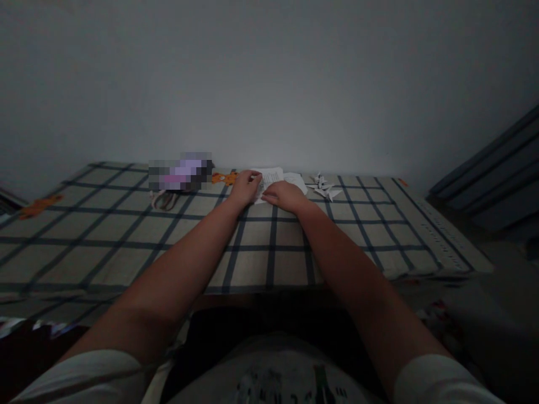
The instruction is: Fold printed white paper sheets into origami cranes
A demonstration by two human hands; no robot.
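Both my arms reach out over a checked cloth (126, 235) toward the far edge by the wall. My left hand (245, 186) is closed, its fingers pinching the left edge of a small printed sheet of paper (272, 177). My right hand (285, 196) lies on the lower right part of the same sheet, fingers curled down on it. The paper lies flat on the cloth between the two hands.
Several small folded white paper pieces (324, 187) lie right of the sheet, with another white paper (297, 180) behind my right hand. A blurred purple object (181, 171) with a strap (162, 199) and an orange figure (224, 178) sit to the left. A dark panel (492, 179) stands at right.
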